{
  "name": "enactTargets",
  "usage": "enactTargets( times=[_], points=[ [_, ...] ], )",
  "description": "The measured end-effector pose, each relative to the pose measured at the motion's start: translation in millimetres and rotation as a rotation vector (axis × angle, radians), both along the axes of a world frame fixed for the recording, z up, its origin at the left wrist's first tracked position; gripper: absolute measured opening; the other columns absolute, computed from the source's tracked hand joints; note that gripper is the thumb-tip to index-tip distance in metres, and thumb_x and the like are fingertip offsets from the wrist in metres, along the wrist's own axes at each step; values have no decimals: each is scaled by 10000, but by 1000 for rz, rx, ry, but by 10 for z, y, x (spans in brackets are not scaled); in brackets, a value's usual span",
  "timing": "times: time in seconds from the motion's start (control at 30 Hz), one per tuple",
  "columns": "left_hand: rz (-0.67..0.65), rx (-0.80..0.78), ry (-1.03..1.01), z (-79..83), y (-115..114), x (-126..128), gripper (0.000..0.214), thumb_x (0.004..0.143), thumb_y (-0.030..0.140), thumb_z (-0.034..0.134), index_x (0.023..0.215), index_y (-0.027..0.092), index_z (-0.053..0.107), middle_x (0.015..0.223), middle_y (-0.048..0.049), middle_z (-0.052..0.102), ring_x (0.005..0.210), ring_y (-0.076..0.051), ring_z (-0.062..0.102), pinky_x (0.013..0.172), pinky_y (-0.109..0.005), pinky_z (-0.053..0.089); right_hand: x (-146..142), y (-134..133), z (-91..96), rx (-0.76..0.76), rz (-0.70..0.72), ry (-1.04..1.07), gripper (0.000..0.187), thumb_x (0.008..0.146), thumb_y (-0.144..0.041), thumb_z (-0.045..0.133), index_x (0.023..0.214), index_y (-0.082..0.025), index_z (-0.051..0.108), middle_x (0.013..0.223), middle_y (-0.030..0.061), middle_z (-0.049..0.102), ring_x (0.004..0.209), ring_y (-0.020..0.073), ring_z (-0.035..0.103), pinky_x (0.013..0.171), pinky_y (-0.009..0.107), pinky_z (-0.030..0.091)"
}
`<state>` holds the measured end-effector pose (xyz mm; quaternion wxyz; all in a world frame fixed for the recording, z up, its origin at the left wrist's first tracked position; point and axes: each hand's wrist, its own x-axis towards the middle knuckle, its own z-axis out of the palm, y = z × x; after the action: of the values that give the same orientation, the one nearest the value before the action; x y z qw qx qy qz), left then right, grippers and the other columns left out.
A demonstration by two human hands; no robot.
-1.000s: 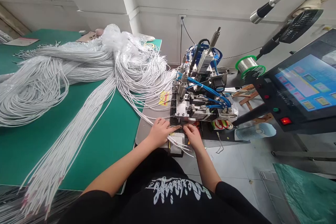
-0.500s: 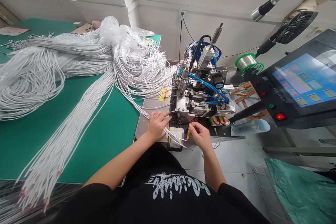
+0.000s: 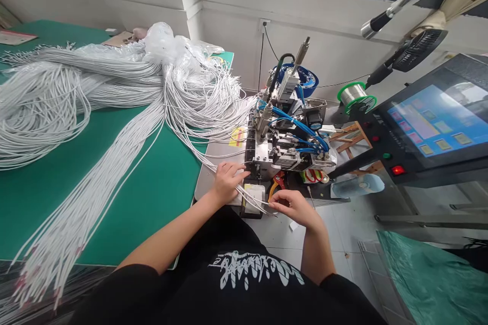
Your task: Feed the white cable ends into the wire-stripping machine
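My left hand (image 3: 227,182) is closed over several white cables (image 3: 249,196) at the front left corner of a metal machine (image 3: 272,150). The cable ends stick out to the right, above a small pale box (image 3: 254,198). My right hand (image 3: 290,206) pinches the end of one of these cables between thumb and fingers. Just behind my right hand lie pliers with orange-red handles (image 3: 277,183). From my left hand the cables run back to a large white bundle (image 3: 206,96) on the green table.
A green tabletop (image 3: 160,198) holds more white cable bundles (image 3: 102,177) and clear plastic bags (image 3: 160,43). To the right are a touchscreen panel (image 3: 438,122), a wire spool (image 3: 356,97), a clear bottle (image 3: 360,186) and a small fan (image 3: 419,50).
My right hand has moved down from beside the pliers to the cable ends and now pinches one. My left hand stays on the cables. The view has shifted slightly.
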<state>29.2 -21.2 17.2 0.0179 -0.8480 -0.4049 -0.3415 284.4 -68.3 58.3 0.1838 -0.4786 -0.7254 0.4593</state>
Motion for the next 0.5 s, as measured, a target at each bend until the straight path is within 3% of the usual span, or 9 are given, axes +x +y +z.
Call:
enactTargets(
  times=[0.23, 0.5],
  points=[
    [-33, 48, -12, -21, 11, -9, 318, 799, 63, 500, 1014, 216, 678, 1079, -57, 667, 951, -211, 577, 841, -392, 387, -46, -4, -22, -59, 44, 16, 234, 861, -379, 617, 757, -171, 646, 676, 12, 607, 600, 132, 507, 541, 231, 361],
    [-190, 117, 4, -33, -4, 1, 306, 879, 96, 440, 1052, 216, 662, 999, -52, 683, 883, -158, 601, 818, -336, 426, -57, 52, -29, 59, -266, 124, 306, 863, -471, 586, 788, -180, 646, 697, 24, 608, 579, 146, 510, 532, 256, 391]
  ],
)
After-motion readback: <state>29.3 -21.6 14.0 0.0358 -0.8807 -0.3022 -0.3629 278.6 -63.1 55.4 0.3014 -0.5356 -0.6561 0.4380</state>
